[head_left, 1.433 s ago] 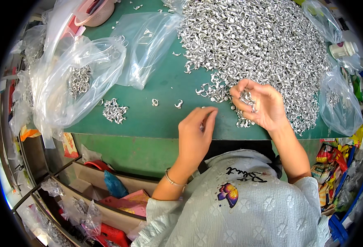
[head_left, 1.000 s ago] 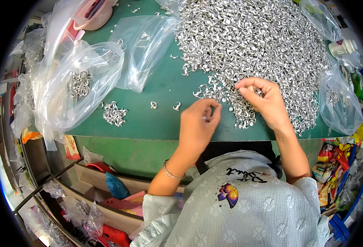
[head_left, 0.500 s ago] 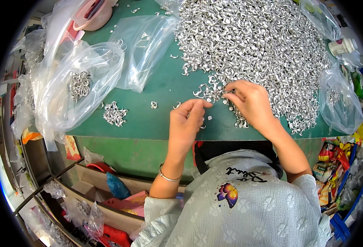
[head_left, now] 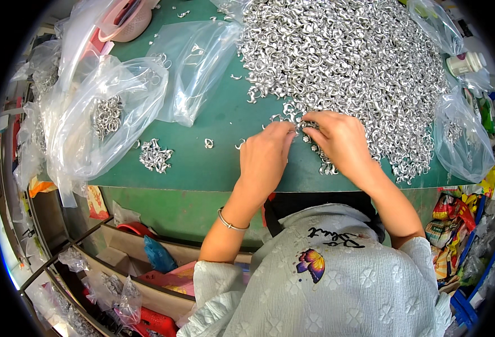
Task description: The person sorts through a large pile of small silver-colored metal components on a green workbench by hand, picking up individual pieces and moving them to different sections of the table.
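A heap of silver pieces (head_left: 343, 62) is filling the frame's upper right. At its lower-left edge, the right hand (head_left: 343, 141) and left hand (head_left: 264, 157) are curling their fingers; whether they are pinching pieces, I cannot tell.

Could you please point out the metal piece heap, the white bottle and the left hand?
Metal piece heap (head_left: 346, 70): head view, middle of the heap.
White bottle (head_left: 464, 64): head view, on its body.
Left hand (head_left: 263, 157): head view, back of hand.

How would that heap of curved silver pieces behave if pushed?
The silver heap would probably spread loosely, since stray pieces lie just off its edge. Their hooked shapes may snag one another; their shiny surfaces look smooth, perhaps slippery.
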Demonstrator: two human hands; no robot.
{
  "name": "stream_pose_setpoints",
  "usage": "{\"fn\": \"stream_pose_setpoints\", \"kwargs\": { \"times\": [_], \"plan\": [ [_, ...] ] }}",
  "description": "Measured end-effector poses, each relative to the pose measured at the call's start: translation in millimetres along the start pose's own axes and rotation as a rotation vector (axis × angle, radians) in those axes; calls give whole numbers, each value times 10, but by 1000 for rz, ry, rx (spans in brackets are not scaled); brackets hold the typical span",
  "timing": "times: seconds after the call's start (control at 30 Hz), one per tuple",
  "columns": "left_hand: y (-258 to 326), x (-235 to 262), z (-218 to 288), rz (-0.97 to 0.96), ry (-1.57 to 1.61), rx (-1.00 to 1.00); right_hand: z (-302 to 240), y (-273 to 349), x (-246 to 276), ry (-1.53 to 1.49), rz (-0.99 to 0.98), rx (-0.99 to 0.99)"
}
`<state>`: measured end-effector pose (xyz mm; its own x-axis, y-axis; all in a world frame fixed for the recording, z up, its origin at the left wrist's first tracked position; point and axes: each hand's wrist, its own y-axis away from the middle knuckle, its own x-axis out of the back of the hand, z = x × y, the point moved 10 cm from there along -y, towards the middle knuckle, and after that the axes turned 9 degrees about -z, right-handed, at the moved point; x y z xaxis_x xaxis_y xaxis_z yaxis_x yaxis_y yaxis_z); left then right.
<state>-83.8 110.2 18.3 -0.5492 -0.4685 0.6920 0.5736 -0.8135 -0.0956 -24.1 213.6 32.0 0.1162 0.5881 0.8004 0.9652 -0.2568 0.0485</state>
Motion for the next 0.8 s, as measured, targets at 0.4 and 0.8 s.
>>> {"fn": "stream_pose_setpoints", "kwargs": {
  "times": [0.4, 0.8],
  "plan": [
    [236, -174, -284, -202, 1871, 366, 95, -4, -10, 56, -174, -110],
    [94, 196, -244, 8, 177, 156, -144, -36, -193, 142, -22, 73]
  ]
}}
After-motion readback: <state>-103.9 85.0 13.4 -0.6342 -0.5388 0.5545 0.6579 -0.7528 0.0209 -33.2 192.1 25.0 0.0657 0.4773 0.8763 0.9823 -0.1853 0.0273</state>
